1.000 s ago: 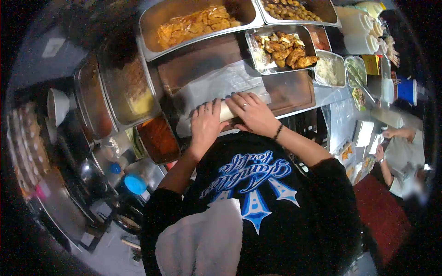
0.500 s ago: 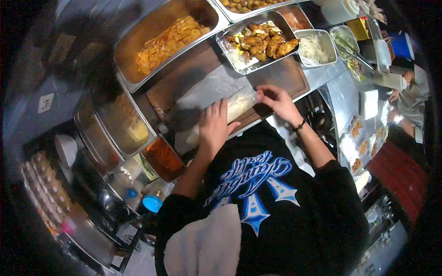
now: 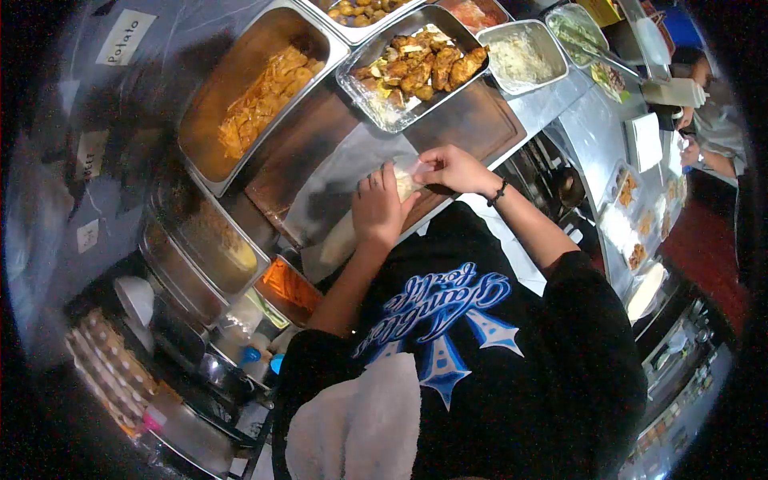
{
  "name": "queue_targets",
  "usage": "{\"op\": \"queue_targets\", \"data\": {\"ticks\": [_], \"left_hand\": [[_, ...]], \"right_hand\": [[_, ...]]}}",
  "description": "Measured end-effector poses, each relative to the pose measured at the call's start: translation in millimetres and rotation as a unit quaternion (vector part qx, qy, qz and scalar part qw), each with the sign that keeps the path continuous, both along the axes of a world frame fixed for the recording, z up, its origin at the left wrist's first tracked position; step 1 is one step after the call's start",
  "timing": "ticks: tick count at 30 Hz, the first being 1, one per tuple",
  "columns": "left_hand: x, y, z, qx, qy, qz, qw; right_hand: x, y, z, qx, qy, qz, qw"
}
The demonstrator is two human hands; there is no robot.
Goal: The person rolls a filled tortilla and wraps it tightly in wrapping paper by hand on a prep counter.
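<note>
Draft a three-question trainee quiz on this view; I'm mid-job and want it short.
1. Multiple choice: which word is on the uppermost handwritten label? A) Rice; B) Potato; C) Onion.
2. True or false: the left hand lies over the pale rolled wrap.
3. Short answer: which wrist wears the dark bracelet?

Key:
1. B, Potato.
2. True.
3. The right wrist, just behind the right hand.
</note>
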State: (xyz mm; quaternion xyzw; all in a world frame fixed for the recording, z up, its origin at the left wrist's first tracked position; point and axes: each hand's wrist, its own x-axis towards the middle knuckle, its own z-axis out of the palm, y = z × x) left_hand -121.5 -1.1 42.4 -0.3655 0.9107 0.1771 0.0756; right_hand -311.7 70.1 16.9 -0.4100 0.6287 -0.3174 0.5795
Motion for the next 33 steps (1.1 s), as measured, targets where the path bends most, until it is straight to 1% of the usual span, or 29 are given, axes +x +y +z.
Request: {"op": "queue_targets", "data": {"ticks": [2,6,8,10,12,14,15,17,18,20,21,23,27,29,31,33], "left_hand": [[-0.3,-0.6,2.5,-0.011,0.002,0.0,1.0],[0.1,-1.1,2.8,-0.02,0.009,-0.005,1.0],[-0.6,-2.6,2.8,-0.018,0.012,-0.002,1.0],[-1.3,-5.2,3.7,-0.009,-0.003,-0.024,1.0],[-2.2,-4.0,6.3,-0.018,0.001,-0.022,1.0],[-1.7,-3.2,6.1,-0.026,0.003,-0.019,0.999],[-0.7,-3.2,4.4,-0.041,0.018,-0.024,0.999],[2.8,-2.6,1.4,-0.058,0.032,-0.025,0.997],[2.9,-2.3,2.8,-0.064,0.05,-0.025,0.996],[2.2,-0.8,4.9,-0.071,0.069,-0.021,0.995],[2.4,0.1,6.2,-0.07,0.061,-0.019,0.995],[3.1,1.0,7.7,-0.068,0.054,-0.017,0.996],[2.3,0.8,7.0,-0.075,0.058,-0.019,0.995],[3.7,1.1,7.1,-0.077,0.057,-0.019,0.995],[2.2,1.3,7.5,-0.094,0.035,-0.03,0.995],[1.5,1.5,4.0,-0.099,0.044,-0.03,0.994]], "right_hand": [[-1.3,-2.4,-6.7,-0.006,-0.07,-0.001,0.998],[-7.1,-9.7,-1.2,0.009,-0.067,0.035,0.997],[-9.7,-13.2,0.5,0.024,-0.078,0.073,0.994],[-8.6,-15.7,0.1,0.018,-0.077,0.084,0.993],[-7.7,-18.9,4.0,0.013,-0.077,0.094,0.992],[-5.0,-21.3,12.7,0.063,-0.06,0.069,0.994],[-2.4,-19.8,13.7,0.062,-0.06,0.072,0.994],[4.8,-15.1,13.7,0.059,-0.02,-0.036,0.997],[8.6,-13.0,13.9,0.058,-0.02,-0.032,0.998],[13.8,-9.2,12.7,0.032,0.004,-0.112,0.993],[15.3,-8.0,9.1,0.033,0.004,-0.109,0.993],[18.2,-4.4,0.9,0.013,-0.056,-0.153,0.987],[17.7,-3.9,-8.2,0.002,-0.095,-0.156,0.983],[18.3,-4.0,-10.9,-0.022,-0.142,-0.159,0.977],[15.6,-6.0,-10.6,-0.003,-0.132,-0.139,0.981],[11.8,-6.7,-12.5,0.016,-0.118,-0.123,0.985]]}}
